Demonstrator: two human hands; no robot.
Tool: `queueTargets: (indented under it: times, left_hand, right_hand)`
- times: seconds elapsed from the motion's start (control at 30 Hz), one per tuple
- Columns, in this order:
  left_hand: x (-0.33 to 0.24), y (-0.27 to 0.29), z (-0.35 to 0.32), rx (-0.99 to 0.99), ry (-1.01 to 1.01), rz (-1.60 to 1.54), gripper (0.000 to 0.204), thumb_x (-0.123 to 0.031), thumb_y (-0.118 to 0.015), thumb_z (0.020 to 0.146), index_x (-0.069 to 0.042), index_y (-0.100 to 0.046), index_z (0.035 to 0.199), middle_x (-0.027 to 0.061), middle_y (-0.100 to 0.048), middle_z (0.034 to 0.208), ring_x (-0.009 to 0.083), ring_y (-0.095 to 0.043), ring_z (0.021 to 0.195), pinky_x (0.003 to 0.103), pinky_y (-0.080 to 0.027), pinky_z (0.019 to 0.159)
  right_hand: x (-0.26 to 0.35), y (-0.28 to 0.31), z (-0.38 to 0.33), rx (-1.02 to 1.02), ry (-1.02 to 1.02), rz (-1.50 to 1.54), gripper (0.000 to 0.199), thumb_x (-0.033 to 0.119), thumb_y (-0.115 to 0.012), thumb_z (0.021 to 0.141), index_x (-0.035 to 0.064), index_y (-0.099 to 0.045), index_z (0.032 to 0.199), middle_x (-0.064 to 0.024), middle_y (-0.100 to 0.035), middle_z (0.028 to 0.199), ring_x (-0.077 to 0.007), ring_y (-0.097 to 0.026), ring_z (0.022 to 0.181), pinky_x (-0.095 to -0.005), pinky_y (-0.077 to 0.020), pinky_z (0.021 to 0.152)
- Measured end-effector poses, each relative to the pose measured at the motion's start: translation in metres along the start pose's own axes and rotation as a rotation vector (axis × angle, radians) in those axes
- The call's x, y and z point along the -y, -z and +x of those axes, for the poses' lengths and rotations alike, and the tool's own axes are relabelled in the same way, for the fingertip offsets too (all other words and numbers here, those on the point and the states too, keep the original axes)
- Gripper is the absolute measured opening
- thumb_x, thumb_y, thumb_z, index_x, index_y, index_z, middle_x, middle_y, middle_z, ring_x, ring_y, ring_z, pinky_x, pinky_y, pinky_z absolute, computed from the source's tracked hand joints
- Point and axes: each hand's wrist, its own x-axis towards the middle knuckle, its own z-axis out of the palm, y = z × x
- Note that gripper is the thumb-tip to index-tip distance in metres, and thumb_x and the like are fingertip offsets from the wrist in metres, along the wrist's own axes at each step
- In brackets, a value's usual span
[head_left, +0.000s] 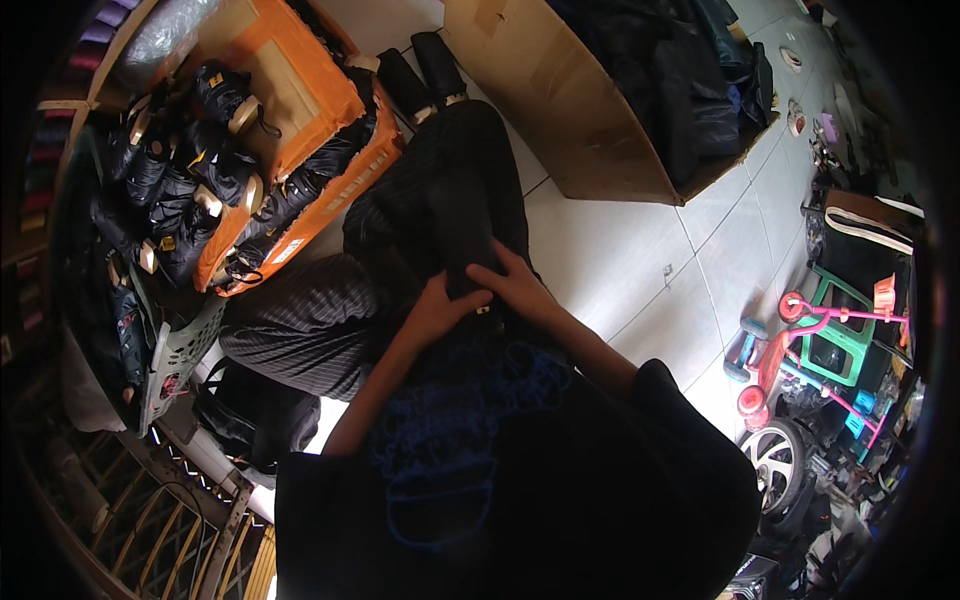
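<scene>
Over my lap, a long black fabric bundle [462, 225], shaped like a folded compact umbrella, points away from me. My left hand [438, 308] grips its near end from the left, thumb lying across the top. From the right, my right hand [513, 286] holds the same end, with its thumb reaching toward the left one. A small yellow spot shows just below the thumbs. The fingers underneath are hidden, and the bundle blends into my dark striped trousers [300, 320].
At the left, an orange-taped carton [325, 225] and a grey perforated crate [185, 350] hold several black umbrella-like bundles [230, 95] with tan ends. Two more [403, 85] lie beyond my knee. A cardboard box [560, 110] contains dark material. Far right are a pink scooter [770, 360] and green stool [835, 330].
</scene>
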Motion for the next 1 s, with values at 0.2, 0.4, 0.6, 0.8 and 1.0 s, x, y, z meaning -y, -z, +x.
queueTargets:
  times: [0.2,0.4,0.6,0.8,1.0]
  left_hand:
    - [-0.002,-0.004,-0.015,0.099,0.035,0.081,0.061,-0.027,-0.078,0.08,0.006,-0.054,0.125,0.0185,-0.064,0.116,0.026,-0.062,0.108,0.035,-0.049,0.094]
    - [0.008,-0.005,-0.019,0.202,0.013,0.14,0.061,-0.028,-0.077,0.08,0.006,-0.054,0.126,0.0188,-0.064,0.117,0.0262,-0.062,0.11,0.036,-0.049,0.094]
    - [0.0,0.013,-0.022,0.187,-0.08,0.341,0.06,-0.029,-0.074,0.083,0.005,-0.052,0.127,0.0185,-0.064,0.116,0.0266,-0.061,0.112,0.036,-0.047,0.097]
    - [0.029,-0.016,0.019,-0.198,-0.377,-0.48,0.046,-0.021,-0.072,0.085,0.006,-0.055,0.12,0.0166,-0.068,0.109,0.0261,-0.065,0.107,0.036,-0.05,0.096]
    - [0.018,-0.024,0.001,0.085,-0.126,-0.55,0.032,-0.013,-0.068,0.086,0.006,-0.061,0.112,0.0173,-0.069,0.107,0.0264,-0.066,0.103,0.038,-0.052,0.092]
  right_hand:
    - [-0.024,0.0,-0.017,0.072,-0.091,0.053,0.064,0.027,-0.068,0.09,0.0001,-0.041,0.141,-0.0154,-0.058,0.127,-0.0211,-0.055,0.117,-0.0332,-0.0441,0.099]
    - [-0.03,0.0,-0.029,0.11,-0.104,0.019,0.066,0.024,-0.068,0.091,-0.0001,-0.038,0.144,-0.0152,-0.056,0.13,-0.0204,-0.053,0.12,-0.0333,-0.0428,0.102]
    - [-0.031,0.003,-0.035,0.09,-0.087,-0.039,0.067,0.028,-0.073,0.086,0.0003,-0.043,0.139,-0.0165,-0.062,0.122,-0.0198,-0.06,0.11,-0.0341,-0.0484,0.094]
    - [-0.044,0.01,-0.029,0.241,-0.133,-0.304,0.065,0.03,-0.075,0.084,-0.0004,-0.05,0.135,-0.0158,-0.063,0.12,-0.0231,-0.06,0.111,-0.0353,-0.0467,0.097]
    - [-0.035,0.015,-0.039,0.27,0.03,-0.353,0.072,0.038,-0.07,0.087,0.0019,-0.04,0.142,-0.0206,-0.062,0.121,-0.0305,-0.059,0.115,-0.0371,-0.0458,0.099]
